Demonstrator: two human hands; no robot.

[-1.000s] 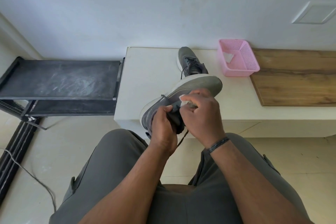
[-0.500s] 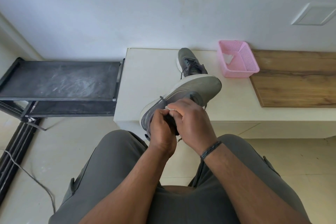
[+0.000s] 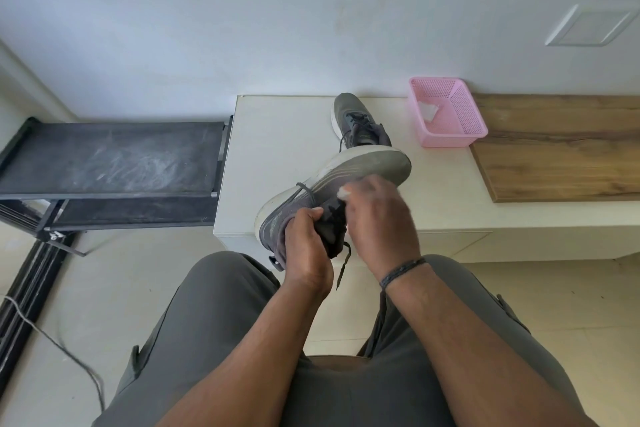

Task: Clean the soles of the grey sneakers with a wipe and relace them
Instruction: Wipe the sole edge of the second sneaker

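Note:
My left hand (image 3: pixel 306 244) grips a grey sneaker (image 3: pixel 363 168) by its upper, tilted on its side over the front edge of the white bench (image 3: pixel 277 149), its white sole edge turned up and left. My right hand (image 3: pixel 377 218), blurred by motion, pinches a small white wipe (image 3: pixel 344 191) against the sneaker's side near the sole. A black lace end (image 3: pixel 343 265) dangles below the hands. The second grey sneaker (image 3: pixel 358 120) stands upright on the bench behind, laces in place.
A pink mesh basket (image 3: pixel 460 135) holding a white wipe sits at the back of the bench by the wall. A wooden board (image 3: pixel 561 149) covers the bench's right part. A black metal rack (image 3: pixel 110 163) stands to the left. A grey cable (image 3: pixel 52 340) runs over the floor.
My right hand with the wipe slid left toward the left hand, then moved back up and right along the sneaker's side. The left hand and sneaker stayed nearly still.

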